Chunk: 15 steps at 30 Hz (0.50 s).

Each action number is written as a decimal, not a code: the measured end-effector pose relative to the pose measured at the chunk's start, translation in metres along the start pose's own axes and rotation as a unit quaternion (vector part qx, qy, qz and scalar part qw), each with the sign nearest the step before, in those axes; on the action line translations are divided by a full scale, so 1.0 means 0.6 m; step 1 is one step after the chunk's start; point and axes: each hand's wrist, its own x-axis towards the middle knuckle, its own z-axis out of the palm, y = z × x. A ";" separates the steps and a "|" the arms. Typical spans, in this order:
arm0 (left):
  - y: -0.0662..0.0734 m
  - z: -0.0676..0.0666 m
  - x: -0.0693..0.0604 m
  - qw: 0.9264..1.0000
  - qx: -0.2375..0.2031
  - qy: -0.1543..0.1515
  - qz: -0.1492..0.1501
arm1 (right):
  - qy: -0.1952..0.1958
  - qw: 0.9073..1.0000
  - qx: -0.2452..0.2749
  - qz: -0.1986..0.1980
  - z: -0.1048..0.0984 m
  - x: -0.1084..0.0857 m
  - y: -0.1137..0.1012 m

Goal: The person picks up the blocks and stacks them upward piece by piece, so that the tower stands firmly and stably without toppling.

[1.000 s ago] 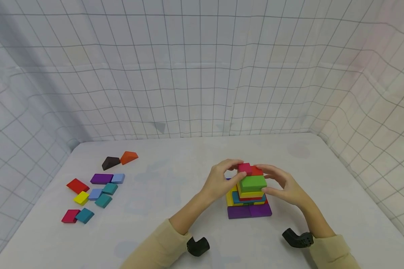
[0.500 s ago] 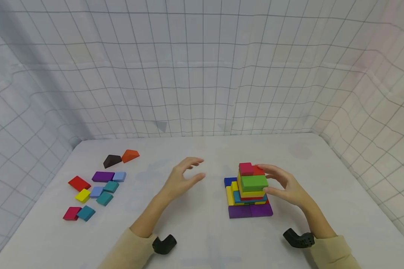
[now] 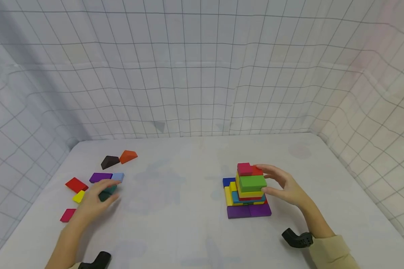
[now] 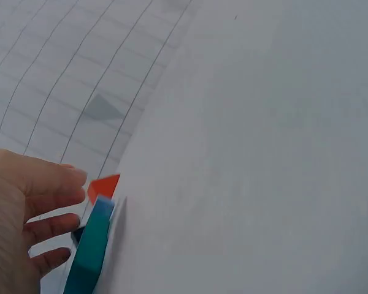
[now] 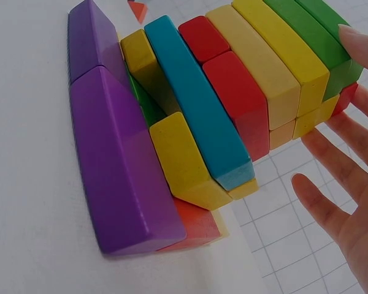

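Observation:
My left hand [image 3: 91,203] reaches over the loose blocks at the left, thumb and fingers apart with nothing between them. A teal block [image 4: 91,248] lies beside those fingers in the left wrist view; the hand partly covers the teal blocks in the head view. At the right stands a stepped tower of coloured blocks, with purple blocks [image 3: 239,212] at its front base, a green block [image 3: 252,184] higher up and a crimson block [image 3: 244,169] on top. My right hand [image 3: 286,188] rests loosely against the tower's upper right side, thumb tip at the green block.
Purple [image 3: 100,177], light blue [image 3: 118,177], red [image 3: 76,184], yellow [image 3: 78,197] and crimson [image 3: 67,215] blocks lie around the left hand. Behind them are a black block [image 3: 110,161] and an orange block [image 3: 128,156]. A grid-patterned cloth [image 3: 202,74] encloses the white table [image 3: 175,224].
My left hand has left the top of the tower and moved far left to the loose blocks. The crimson block stays on top. My right hand keeps its place at the tower.

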 end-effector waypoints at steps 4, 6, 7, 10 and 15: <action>-0.034 -0.026 -0.032 0.999 0.014 0.031 0.032 | 0.001 1.000 0.004 -0.003 0.000 0.001 -0.002; -0.047 -0.033 -0.040 0.998 0.014 0.032 0.044 | 0.001 1.000 0.006 -0.003 0.000 0.002 -0.003; -0.052 -0.034 -0.043 0.998 0.019 0.029 0.048 | 0.001 1.000 0.006 -0.003 0.000 0.002 -0.003; -0.061 -0.034 -0.044 0.997 0.039 0.016 0.068 | 0.001 1.000 0.005 -0.008 0.001 0.002 -0.004; -0.061 -0.029 -0.037 0.991 0.085 0.030 0.102 | 0.003 1.000 0.001 0.004 0.001 0.001 -0.003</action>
